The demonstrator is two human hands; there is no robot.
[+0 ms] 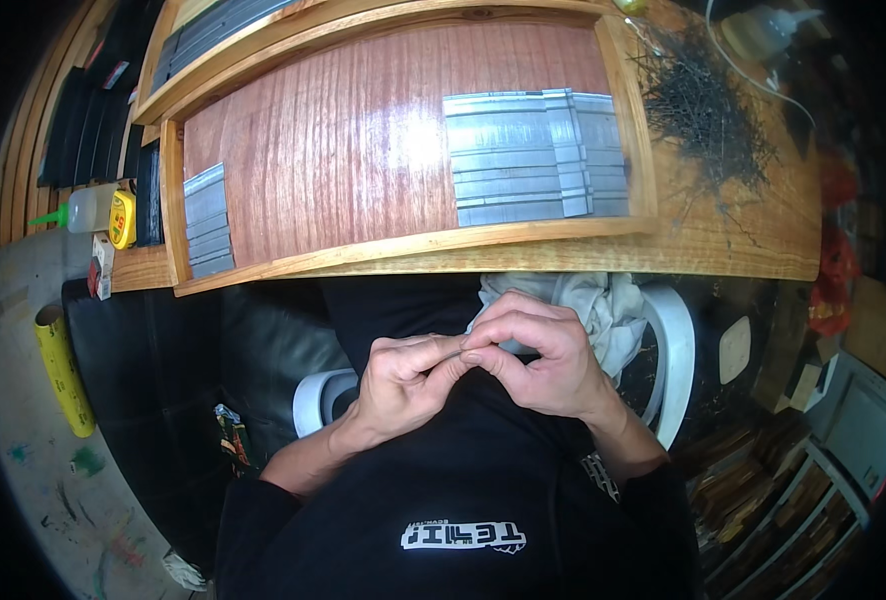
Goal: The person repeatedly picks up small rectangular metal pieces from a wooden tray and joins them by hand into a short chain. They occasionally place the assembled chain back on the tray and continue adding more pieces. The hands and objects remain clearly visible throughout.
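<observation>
Ahead of the grip, a wooden table (738,240) is seen, its near edge set apart from the knuckles. On it a framed tray (413,248) is laid, brown board (323,150) showing between the grey strips (503,160) set at its two ends. The grip is flanked by white armrests (676,370), with room left beside each. Between the fingertips of the left hand (403,385) and right hand (548,360), a thin dark piece (451,356) is pinched.

White-and-black lettering (465,536) appearing upside down on black shirt (363,500), below left hand (408,385) and right hand (543,350); dark print showing on yellow case (122,220), forward-left of left hand; markings on yellow roll (64,370), far left of left hand, appearing too small for reading.
</observation>
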